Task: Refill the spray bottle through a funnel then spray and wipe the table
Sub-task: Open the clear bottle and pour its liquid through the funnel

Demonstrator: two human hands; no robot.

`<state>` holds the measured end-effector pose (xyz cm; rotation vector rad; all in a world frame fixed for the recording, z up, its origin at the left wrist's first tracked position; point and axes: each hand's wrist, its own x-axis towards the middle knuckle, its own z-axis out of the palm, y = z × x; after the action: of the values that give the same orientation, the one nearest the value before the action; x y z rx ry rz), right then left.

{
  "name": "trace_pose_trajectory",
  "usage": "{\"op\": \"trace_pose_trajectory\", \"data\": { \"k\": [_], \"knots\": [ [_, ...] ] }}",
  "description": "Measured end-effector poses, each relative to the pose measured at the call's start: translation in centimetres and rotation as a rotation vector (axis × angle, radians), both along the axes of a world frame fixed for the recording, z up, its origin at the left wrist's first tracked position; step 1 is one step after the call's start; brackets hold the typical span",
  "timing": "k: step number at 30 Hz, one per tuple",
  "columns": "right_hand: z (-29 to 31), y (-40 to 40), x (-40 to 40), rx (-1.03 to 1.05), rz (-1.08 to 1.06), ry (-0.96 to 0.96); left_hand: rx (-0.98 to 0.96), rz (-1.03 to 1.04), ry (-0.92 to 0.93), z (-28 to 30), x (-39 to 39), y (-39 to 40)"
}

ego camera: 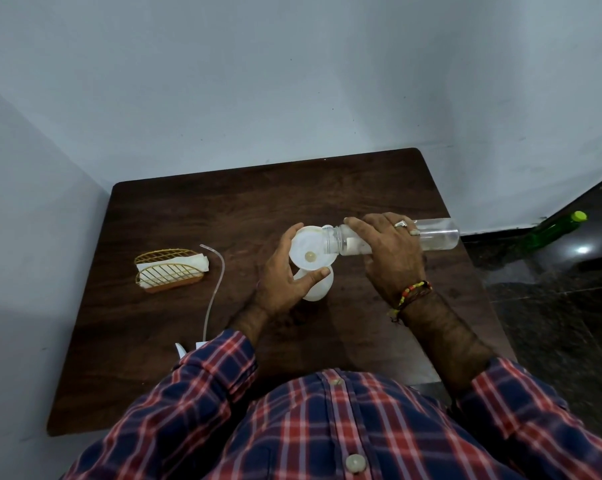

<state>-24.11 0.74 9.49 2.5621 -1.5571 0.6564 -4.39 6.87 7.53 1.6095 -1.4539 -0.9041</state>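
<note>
Gripping clear bottle (438,237) w/ right hand (393,251), tilted over funnel (308,245); left hand (285,275) grips funnel.

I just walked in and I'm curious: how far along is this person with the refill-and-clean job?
Done: the spray head with its tube is off, lying on the table. In hand: the right hand tips a clear bottle over the white funnel, which the left hand steadies on the spray bottle. Left: recapping, spraying, then wiping, perhaps with tissues from the holder.
</note>
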Motion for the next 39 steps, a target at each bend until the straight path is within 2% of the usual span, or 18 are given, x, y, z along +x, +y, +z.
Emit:
{"op": "trace_pose_trajectory", "data": {
  "k": [39],
  "knots": [
    [-0.15, -0.11, -0.03, -0.019, 0.005, 0.014, -0.009, -0.014, 0.013, -0.04, 0.01, -0.07]
  ]
}}
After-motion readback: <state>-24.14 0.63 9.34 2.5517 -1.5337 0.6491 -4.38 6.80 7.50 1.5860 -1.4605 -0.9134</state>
